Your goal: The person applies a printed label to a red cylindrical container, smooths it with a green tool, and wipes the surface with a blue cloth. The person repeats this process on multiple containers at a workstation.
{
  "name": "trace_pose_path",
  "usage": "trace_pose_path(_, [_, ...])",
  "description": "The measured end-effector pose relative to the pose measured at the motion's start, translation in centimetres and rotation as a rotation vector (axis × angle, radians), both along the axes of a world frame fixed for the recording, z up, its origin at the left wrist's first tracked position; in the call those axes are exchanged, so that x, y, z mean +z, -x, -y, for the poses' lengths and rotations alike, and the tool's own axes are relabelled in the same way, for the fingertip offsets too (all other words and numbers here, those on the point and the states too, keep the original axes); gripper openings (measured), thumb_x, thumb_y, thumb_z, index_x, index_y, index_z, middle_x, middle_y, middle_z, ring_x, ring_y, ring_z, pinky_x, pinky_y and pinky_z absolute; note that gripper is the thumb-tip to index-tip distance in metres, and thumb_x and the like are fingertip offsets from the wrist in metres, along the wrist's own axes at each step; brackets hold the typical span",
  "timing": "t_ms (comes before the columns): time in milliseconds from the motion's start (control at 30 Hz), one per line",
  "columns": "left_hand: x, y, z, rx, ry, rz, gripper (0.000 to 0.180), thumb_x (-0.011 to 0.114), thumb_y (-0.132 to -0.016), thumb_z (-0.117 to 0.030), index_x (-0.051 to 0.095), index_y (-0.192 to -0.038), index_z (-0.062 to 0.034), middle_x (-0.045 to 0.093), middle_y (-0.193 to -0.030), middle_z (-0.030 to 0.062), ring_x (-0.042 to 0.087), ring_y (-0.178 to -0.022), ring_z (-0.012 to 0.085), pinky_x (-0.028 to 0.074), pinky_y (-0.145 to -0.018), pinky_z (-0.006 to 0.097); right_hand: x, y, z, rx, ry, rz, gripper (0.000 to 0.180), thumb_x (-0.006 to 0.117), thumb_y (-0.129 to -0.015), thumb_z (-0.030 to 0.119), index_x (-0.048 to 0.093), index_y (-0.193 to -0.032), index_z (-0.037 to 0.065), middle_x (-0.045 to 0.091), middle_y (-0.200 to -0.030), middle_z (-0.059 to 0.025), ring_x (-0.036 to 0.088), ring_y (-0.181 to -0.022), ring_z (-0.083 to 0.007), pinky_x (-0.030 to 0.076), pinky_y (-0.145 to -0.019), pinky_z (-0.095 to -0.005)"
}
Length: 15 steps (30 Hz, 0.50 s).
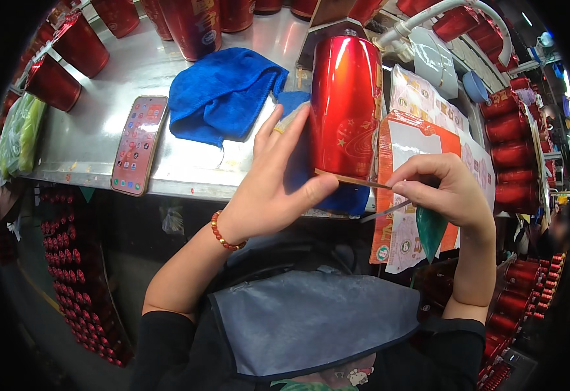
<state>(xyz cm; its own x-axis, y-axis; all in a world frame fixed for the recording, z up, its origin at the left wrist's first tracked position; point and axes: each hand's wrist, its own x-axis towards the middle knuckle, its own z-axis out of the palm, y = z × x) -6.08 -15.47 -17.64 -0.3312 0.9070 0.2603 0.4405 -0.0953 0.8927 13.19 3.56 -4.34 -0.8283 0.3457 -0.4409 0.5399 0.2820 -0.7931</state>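
A shiny red metal cylinder [345,104] with a gold star-and-planet print lies on its side on the bench, a blue cloth partly under it. My left hand [269,173] rests against its left side, fingers spread and stretched. The left thumb touches the near rim. Between thumb and forefinger, my right hand [444,189] pinches the end of a thin brown strip [356,180], which runs along that rim. A narrow grey strip [389,212] and a green plastic piece [431,231] hang below the right hand; what holds them is hidden.
A phone [140,144] with a lit screen and a crumpled blue cloth [220,91] lie on the metal bench [96,159]. Red cups [80,45] stand along its back. Printed cardboard [422,146] is on the right, near a white pipe [422,19]. Many red cylinders [513,156] are stacked beyond.
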Motion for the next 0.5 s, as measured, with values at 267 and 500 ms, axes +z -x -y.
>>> trace_pose_path(267, [-0.2,-1.4,-0.5,0.094,-0.014,0.066,0.084,0.071,-0.097,-0.037,0.031,-0.159,0.0025,0.055,-0.144,0.0216,0.014,-0.156,0.04,0.017,-0.124,0.052,-1.8,-1.0,-1.1,-0.077,0.106,-0.025,0.011,0.071,-0.096,0.009,0.072,-0.098,-0.002,0.062,-0.078,0.005,0.053,-0.07,-0.0006,0.043,-0.063,-0.0196])
trace_pose_path(500, [-0.4,-1.4,-0.4,0.088,-0.021,0.051,0.083,0.071,-0.098,-0.036,0.03,-0.16,0.0018,0.054,-0.145,0.0215,0.015,-0.155,0.0397,0.017,-0.124,0.052,-3.0,-1.4,-1.1,-0.118,0.144,-0.066,0.008,0.071,-0.095,0.009,0.071,-0.095,0.001,0.06,-0.075,0.0055,0.053,-0.067,-0.0006,0.042,-0.06,-0.0193])
